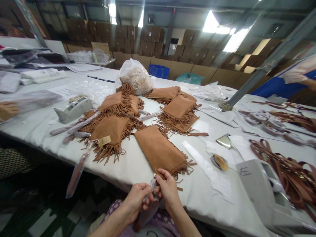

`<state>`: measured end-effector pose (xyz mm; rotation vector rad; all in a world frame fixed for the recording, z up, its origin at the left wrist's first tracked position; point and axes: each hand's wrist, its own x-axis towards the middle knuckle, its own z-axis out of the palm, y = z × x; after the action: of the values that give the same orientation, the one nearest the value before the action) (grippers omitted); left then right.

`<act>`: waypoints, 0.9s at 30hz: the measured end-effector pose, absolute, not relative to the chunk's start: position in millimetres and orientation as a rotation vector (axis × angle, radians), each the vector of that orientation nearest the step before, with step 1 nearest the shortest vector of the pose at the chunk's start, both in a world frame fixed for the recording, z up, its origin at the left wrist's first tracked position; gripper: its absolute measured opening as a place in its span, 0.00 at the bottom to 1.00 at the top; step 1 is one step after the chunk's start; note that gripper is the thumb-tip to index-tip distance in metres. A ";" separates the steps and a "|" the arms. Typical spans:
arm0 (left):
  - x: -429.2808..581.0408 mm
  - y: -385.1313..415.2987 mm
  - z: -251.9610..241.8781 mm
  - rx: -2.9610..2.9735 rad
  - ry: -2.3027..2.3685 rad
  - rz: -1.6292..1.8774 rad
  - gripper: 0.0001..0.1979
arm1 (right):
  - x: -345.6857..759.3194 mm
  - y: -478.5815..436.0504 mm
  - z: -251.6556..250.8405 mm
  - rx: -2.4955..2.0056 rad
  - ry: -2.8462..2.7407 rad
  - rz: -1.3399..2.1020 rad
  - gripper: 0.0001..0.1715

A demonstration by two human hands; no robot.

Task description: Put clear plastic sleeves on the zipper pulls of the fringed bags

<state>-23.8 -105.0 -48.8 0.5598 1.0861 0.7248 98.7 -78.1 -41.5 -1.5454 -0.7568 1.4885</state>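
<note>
A brown suede fringed pouch [158, 148] lies flat at the table's front edge, its zipper side facing left. Just below its near corner, where a small gold-coloured metal piece [154, 175] shows, both my hands meet. My left hand [139, 197] is closed, pinching a plastic-wrapped strap [152, 185] that hangs down toward my lap. Fingers of my right hand [169, 189] pinch the top end of the same strap, right beside the pouch's corner. How the strap joins the pouch is hidden by my fingers. A tagged fringed pouch [108, 130] lies to the left.
More fringed pouches [179, 107] lie behind. A tape dispenser [74, 108] stands left, and a larger dispenser [264, 191] at right beside brown straps [286, 171]. A round brush [219, 162] and white paper strips [207, 168] lie between. A stuffed plastic bag [135, 77] sits behind.
</note>
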 end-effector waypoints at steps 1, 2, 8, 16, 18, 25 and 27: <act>-22.4 -103.8 -47.5 0.562 1.102 0.721 0.21 | 99.0 -78.3 -41.2 -1.539 -0.764 1.486 0.26; -20.5 -102.5 -45.9 0.567 1.115 0.717 0.20 | 99.5 -78.5 -40.7 -1.529 -0.775 1.485 0.26; -14.9 -101.1 -40.4 0.564 1.117 0.733 0.18 | 105.8 -80.7 -38.6 -1.445 -0.835 1.588 0.35; -30.5 -95.9 -50.2 0.411 0.974 0.699 0.15 | 125.5 -77.7 -39.3 -1.381 -1.180 1.596 0.22; -31.4 -94.0 -50.7 0.412 0.959 0.689 0.16 | 127.7 -76.8 -38.0 -1.369 -1.257 1.605 0.21; -29.9 -93.5 -48.7 0.508 0.968 0.677 0.19 | 114.7 -75.5 -43.6 -1.490 -1.125 1.601 0.20; -30.5 -93.7 -48.0 0.567 0.984 0.669 0.20 | 112.5 -74.9 -44.4 -1.528 -1.156 1.587 0.20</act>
<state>-30.5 -93.7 -48.0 0.5668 0.9844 0.6691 112.5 -74.9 -44.4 -1.5283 -1.1557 1.5865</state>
